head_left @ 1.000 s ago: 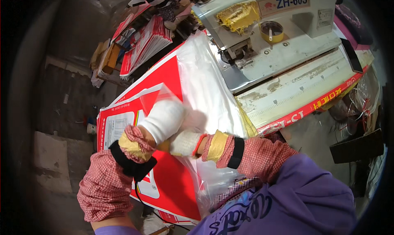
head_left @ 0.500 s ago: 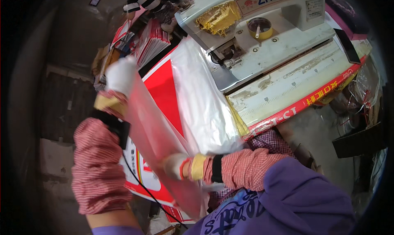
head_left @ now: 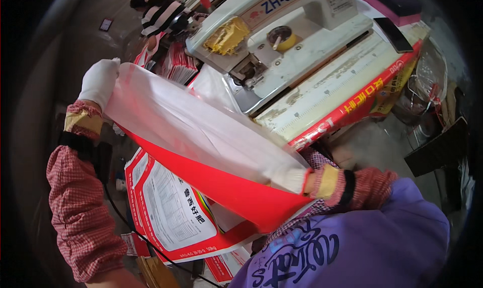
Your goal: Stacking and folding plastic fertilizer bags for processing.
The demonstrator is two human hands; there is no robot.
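1. My left hand point(head_left: 99, 81) pinches the sack point(head_left: 201, 147) mouth's far corner, raised.
2. My right hand point(head_left: 294, 180), largely hidden inside the mouth, grips the near edge.
3. The sack spans between both hands above the stack point(head_left: 171, 212), beside the sewing machine point(head_left: 282, 41).
4. I judge it light, limp and slick; its edges offer the best hold.

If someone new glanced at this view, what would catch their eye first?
Most striking is the large red bag with a clear inner liner, stretched across the middle between the gloved left hand at upper left and the right hand at lower centre. Behind it, at the top, sits a pale industrial sewing machine.
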